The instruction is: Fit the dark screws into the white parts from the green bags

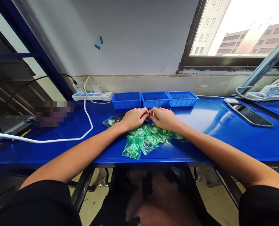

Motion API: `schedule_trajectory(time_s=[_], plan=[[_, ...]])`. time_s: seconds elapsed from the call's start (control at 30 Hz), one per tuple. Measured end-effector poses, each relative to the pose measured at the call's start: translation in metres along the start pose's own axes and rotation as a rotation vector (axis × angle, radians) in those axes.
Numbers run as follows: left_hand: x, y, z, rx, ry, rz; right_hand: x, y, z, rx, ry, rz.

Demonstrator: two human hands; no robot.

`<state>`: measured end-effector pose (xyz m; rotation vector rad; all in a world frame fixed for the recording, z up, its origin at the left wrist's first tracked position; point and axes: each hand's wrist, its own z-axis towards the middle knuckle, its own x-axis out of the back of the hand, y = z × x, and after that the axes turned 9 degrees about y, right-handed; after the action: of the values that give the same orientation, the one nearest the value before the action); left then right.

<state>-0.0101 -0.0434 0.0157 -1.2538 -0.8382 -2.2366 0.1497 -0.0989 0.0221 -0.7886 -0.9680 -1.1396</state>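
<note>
My left hand [135, 118] and my right hand [164, 118] meet over the middle of the blue table, fingertips nearly touching. Both are closed in a pinch. Something small and dark shows between the fingertips, too small to make out. Under and in front of my hands lies a heap of small green-tinted clear plastic bags [143, 138] with little pale pieces inside. Behind the heap, partly hidden by my hands, are thin black pieces [118, 116], spread to both sides.
Three blue plastic bins [126, 103] stand in a row behind my hands. A power strip [106, 96] lies at back left, its white cable [90, 121] curving across the table. At right lie a phone [250, 114] and another power strip [254, 96].
</note>
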Motion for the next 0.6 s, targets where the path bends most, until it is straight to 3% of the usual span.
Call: schedule_trajectory(time_s=[0.6], plan=[[-0.0022, -0.0028, 0.0003, -0.011, 0.0, -0.073, -0.0003, 0.0009, 0.0011, 0.014, -0.022, -0.029]])
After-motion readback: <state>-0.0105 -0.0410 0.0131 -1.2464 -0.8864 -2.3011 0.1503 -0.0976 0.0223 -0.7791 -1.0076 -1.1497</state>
